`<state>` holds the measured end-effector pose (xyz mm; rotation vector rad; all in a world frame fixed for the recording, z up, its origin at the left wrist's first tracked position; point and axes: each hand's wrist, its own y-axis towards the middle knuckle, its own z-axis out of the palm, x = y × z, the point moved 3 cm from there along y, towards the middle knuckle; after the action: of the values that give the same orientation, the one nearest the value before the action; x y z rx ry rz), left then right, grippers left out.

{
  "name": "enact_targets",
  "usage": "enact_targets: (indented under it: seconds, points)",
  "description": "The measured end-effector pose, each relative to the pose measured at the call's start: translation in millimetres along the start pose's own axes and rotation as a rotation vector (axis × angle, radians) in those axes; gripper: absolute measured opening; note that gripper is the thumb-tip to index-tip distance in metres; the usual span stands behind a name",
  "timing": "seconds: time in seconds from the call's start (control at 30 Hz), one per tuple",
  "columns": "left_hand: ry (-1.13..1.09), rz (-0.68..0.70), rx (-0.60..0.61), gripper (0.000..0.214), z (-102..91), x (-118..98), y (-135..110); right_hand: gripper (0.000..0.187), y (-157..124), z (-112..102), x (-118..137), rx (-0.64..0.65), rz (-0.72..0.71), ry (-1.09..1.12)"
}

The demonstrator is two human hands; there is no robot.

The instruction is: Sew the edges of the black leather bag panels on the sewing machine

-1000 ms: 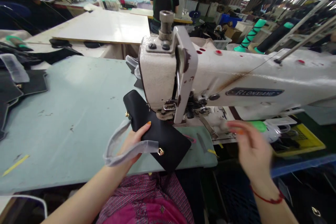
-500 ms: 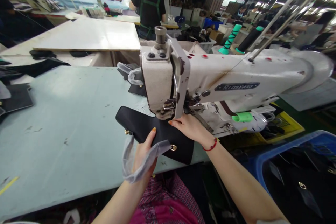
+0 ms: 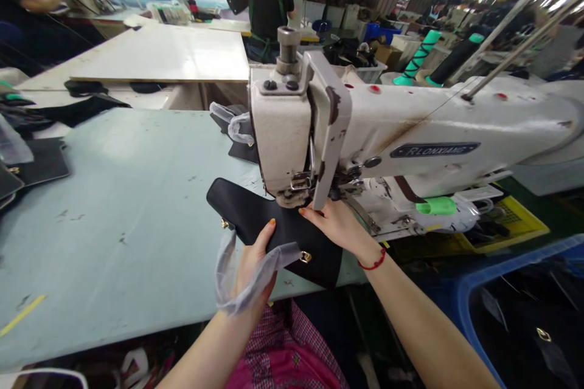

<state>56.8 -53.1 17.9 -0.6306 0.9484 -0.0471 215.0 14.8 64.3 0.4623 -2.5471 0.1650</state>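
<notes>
A black bag panel [image 3: 246, 209] with gold metal rings lies under the head of a white sewing machine [image 3: 292, 127]. My left hand [image 3: 258, 261] grips its near edge, thumb on top and the other fingers hidden beneath. A handle wrapped in translucent film [image 3: 249, 295] loops from the panel's rings around my left wrist. Close beside the presser area, my right hand [image 3: 335, 222] holds the panel's right part, thumb and fingers closed at its edge. The needle and the stitch line are hidden behind the machine head.
More black pieces with film-wrapped handles [image 3: 239, 130] lie behind the machine head, and others [image 3: 41, 164] at the far left. A blue bin [image 3: 465, 292] with black pieces stands at the right, near a yellow crate [image 3: 524, 225]. Thread cones [image 3: 417, 58] stand behind the machine. A co-worker [image 3: 269, 6] stands beyond.
The view has shifted slightly, so the machine, panel and hands appear a little further right. Both hands keep the same hold on the bag panel.
</notes>
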Motion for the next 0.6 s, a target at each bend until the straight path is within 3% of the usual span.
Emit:
enact_targets:
  seconds: [0.33, 0.6]
  points:
    - [-0.007, -0.07, -0.002, 0.026, -10.7, -5.4, 21.3, 0.032, -3.1, 8.0, 3.4, -0.025, 0.015, 0.178]
    - [0.168, -0.135, 0.212, 0.042, -9.1, -47.8, 48.4, 0.041, -9.5, 34.5, 7.3, -0.087, 0.063, 0.403]
